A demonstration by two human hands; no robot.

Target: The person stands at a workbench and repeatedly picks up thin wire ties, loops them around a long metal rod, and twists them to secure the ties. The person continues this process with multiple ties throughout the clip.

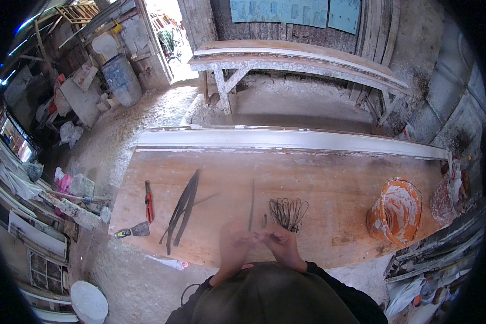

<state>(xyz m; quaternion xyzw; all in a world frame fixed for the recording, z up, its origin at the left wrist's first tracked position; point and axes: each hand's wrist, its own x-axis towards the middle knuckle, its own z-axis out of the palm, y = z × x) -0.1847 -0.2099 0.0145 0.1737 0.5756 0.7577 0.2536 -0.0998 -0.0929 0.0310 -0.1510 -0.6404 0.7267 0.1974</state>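
My left hand (235, 247) and my right hand (279, 241) meet at the near edge of a wooden tabletop (329, 200). Their fingertips are pinched together; whatever is between them is too small and blurred to make out. Just beyond my right hand lies a bunch of thin dark wire loops (289, 211). A narrow dark strip (252, 200) runs away from my fingers across the wood. Left of the hands, several long dark flat strips (184, 208) lie crossed over each other. Further left are a red utility knife (148, 203) and a scraper (140, 229) with a yellow and black handle.
An orange bucket (373, 221) smeared with white stands at the table's right side. A long white moulding (275, 139) lies along the far edge. Behind it is a wooden bench (237, 65). A blue barrel (122, 80) stands near the doorway, and a white round lid (89, 302) sits at lower left.
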